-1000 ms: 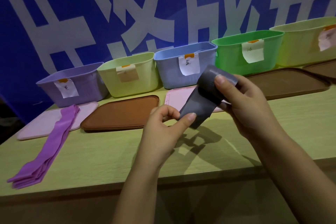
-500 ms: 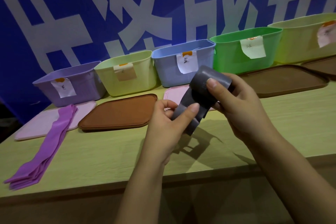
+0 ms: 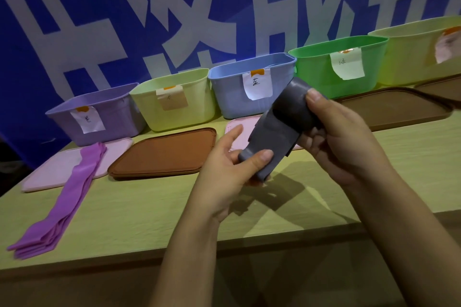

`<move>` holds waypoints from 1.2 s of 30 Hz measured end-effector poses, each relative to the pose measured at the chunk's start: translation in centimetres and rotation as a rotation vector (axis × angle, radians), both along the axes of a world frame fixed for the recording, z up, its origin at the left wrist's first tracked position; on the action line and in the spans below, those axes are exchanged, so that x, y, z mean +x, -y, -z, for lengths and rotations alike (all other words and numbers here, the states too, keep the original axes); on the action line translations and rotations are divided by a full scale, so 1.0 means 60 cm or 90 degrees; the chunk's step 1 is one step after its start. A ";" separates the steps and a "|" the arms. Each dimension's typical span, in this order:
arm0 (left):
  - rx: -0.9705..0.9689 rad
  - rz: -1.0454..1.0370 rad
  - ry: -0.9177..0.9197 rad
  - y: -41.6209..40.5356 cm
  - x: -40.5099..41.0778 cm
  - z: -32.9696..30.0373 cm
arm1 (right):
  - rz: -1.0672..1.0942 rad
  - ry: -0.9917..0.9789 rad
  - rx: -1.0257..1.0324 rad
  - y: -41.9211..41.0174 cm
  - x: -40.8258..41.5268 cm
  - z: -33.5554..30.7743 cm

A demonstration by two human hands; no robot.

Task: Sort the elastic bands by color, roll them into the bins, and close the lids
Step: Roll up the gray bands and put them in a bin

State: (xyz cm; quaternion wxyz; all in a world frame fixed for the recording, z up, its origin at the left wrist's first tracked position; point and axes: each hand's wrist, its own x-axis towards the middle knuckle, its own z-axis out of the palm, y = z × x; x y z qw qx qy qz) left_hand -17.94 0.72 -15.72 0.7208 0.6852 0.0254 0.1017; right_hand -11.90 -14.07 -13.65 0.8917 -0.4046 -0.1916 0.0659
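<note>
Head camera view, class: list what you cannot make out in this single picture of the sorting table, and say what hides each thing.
- Insides of the five plastic bins, such as the blue plastic bin: their front walls hide any contents.
- Far-right pale yellow bin: cut off by the right edge; its label is blurred.
- Pink flat lid before the blue bin: mostly behind the grey elastic band and both hands.
- Left hand fingers: partly behind the band.
</note>
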 end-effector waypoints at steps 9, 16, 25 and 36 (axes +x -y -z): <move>-0.084 0.077 0.036 -0.007 0.003 0.010 | 0.001 0.059 -0.088 0.002 0.001 0.009; -0.148 0.109 0.051 -0.004 0.004 0.009 | 0.041 0.123 -0.131 -0.002 -0.005 0.019; -0.185 0.116 0.081 -0.004 -0.009 0.010 | 0.221 0.383 -0.341 -0.015 -0.023 0.043; -0.208 0.039 0.100 0.002 -0.004 0.011 | 0.194 0.595 -0.430 -0.022 -0.020 0.068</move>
